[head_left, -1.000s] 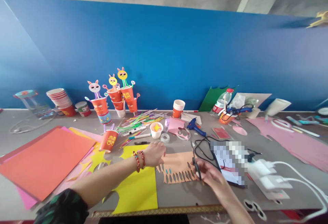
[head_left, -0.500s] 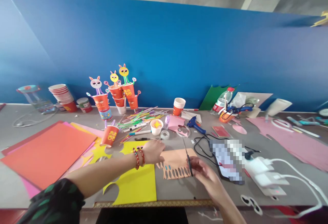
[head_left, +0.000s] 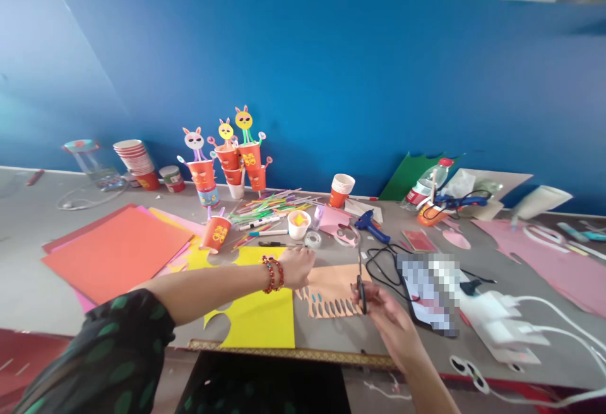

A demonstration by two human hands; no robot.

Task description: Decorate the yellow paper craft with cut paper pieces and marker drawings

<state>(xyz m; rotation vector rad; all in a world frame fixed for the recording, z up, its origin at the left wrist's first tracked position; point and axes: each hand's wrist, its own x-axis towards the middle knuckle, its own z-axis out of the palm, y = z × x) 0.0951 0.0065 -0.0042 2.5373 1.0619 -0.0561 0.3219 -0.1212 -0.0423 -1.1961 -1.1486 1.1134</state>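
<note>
My right hand (head_left: pixel 391 322) holds a pair of scissors (head_left: pixel 362 293) by the dark handles, with the blades pointing away from me. The scissors are over the right side of a peach sheet of paper (head_left: pixel 336 277), whose near edge has a row of leaf-shaped cut-outs. My left hand (head_left: pixel 297 267), with beaded bracelets at the wrist, is closed at the sheet's left side. Its fingers curl away from view, so whatever they hold is hidden. Beneath my left forearm lies a yellow sheet (head_left: pixel 265 319) with rounded pieces cut out of its edge.
Orange sheets (head_left: pixel 118 247) are stacked at left. Behind stand paper-cup figures (head_left: pixel 202 174) and a white cup (head_left: pixel 299 224) beside scattered sticks and pens. A blue glue gun (head_left: pixel 373 227), a phone (head_left: pixel 426 294) and a power strip (head_left: pixel 502 325) with cables lie at right.
The camera view has shifted, so the table sits a little higher and to the right. My right hand still holds the scissors, and my left hand remains by the peach sheet.
</note>
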